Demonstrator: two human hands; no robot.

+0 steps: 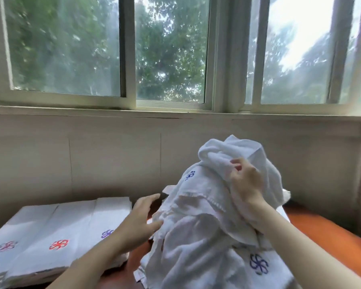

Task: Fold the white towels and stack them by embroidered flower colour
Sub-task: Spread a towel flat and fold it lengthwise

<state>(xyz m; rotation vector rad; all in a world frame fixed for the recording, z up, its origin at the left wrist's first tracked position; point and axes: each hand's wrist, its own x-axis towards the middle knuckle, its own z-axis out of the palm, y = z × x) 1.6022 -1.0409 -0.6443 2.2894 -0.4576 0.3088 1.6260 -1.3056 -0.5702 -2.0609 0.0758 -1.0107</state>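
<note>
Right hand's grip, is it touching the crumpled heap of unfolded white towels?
Touching. The head view shows the right hand's grip pinching a raised fold of the crumpled heap of unfolded white towels between thumb and fingers.

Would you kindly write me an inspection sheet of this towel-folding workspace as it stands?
Surface: orange-brown table, largely under towels.
Job's things: three folded stacks at left, topped with pinkish, red and purple flowers; unfolded pile at right, blue flowers showing.
Clutter: nothing seen.
Hands: left hand open at the pile's left side; right hand pinches the pile's top fold.
Cables: nothing seen.
Surroundings: plain wall; window with trees outside.
</note>
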